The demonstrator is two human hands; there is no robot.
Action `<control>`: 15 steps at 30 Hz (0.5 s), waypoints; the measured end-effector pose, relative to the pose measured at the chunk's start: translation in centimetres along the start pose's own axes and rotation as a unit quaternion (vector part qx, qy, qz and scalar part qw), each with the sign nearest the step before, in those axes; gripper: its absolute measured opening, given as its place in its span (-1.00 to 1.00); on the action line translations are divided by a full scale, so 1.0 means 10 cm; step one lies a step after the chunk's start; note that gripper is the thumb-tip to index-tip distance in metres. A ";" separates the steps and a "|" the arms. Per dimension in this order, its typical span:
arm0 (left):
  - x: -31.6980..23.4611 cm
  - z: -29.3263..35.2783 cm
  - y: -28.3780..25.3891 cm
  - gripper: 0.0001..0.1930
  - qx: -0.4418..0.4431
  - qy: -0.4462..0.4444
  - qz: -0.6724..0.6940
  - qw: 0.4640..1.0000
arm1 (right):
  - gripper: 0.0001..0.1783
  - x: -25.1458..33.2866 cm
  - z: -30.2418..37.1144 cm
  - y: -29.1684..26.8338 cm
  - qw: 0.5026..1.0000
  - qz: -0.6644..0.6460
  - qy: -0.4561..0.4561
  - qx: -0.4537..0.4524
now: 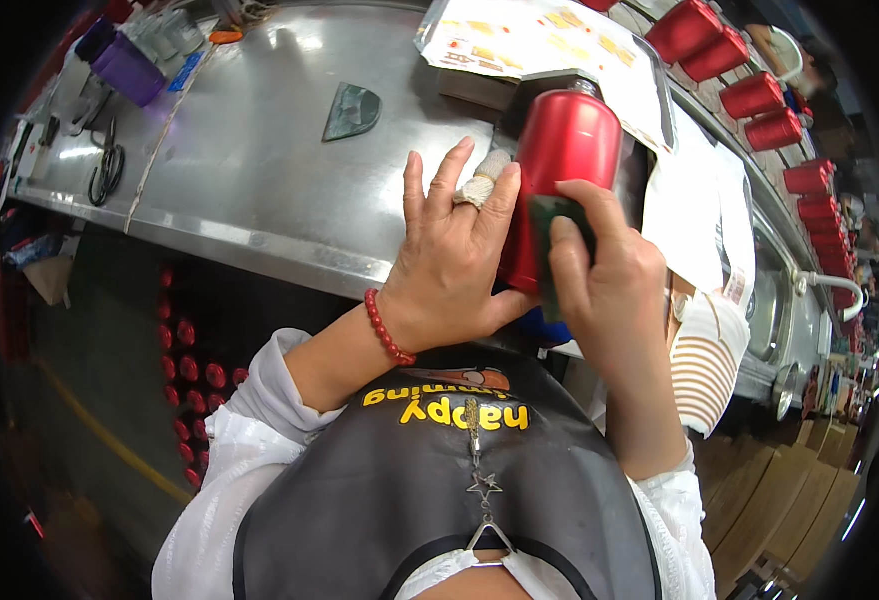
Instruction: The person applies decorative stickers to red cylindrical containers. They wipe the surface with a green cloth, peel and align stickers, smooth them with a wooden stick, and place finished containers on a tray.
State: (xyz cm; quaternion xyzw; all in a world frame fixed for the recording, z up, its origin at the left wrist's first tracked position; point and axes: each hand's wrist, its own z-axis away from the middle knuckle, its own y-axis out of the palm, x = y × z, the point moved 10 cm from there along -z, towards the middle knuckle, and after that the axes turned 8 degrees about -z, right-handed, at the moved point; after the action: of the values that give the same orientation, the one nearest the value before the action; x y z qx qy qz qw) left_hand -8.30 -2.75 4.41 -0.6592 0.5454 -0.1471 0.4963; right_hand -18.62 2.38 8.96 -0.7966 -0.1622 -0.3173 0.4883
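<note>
A glossy red bottle [571,135] with a metal neck lies on its side at the edge of the steel table, its neck pointing away from me. My right hand [604,265] pinches a dark green flat scraper [551,270] between thumb and fingers, pressing it against the bottle's near part. My left hand [449,245] has its fingers spread along the bottle's left side, with the index finger and thumb touching it. One left finger wears a whitish knitted finger cover [482,178]. What supports the bottle underneath is mostly hidden.
A similar green scraper [352,112] lies on the steel table [259,130]. Black-handled scissors [107,172] and a purple cup [122,62] are at the left. Printed sheets [529,35] lie at the back; several red bottles [752,96] hang at right. More red bottles [189,370] stand below the table.
</note>
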 end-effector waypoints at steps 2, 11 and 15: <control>-0.04 -0.01 -0.01 0.09 -0.006 0.002 -0.003 1.000 | -0.73 0.14 -0.03 0.02 0.999 0.017 -0.024 0.021; 0.19 0.18 0.32 0.00 0.004 0.003 0.101 0.995 | -0.56 -0.83 0.75 -1.07 0.998 -0.034 -0.005 -0.058; 0.12 0.14 0.36 -0.04 0.002 0.018 0.117 0.993 | -0.65 -2.20 1.47 -1.94 0.975 0.178 0.099 -0.085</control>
State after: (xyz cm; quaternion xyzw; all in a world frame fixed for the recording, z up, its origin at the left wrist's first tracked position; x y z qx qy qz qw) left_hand -8.88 -2.79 0.40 -0.5867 0.6275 -0.1008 0.5019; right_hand -40.98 25.59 2.72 -0.8156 0.0591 -0.3155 0.4814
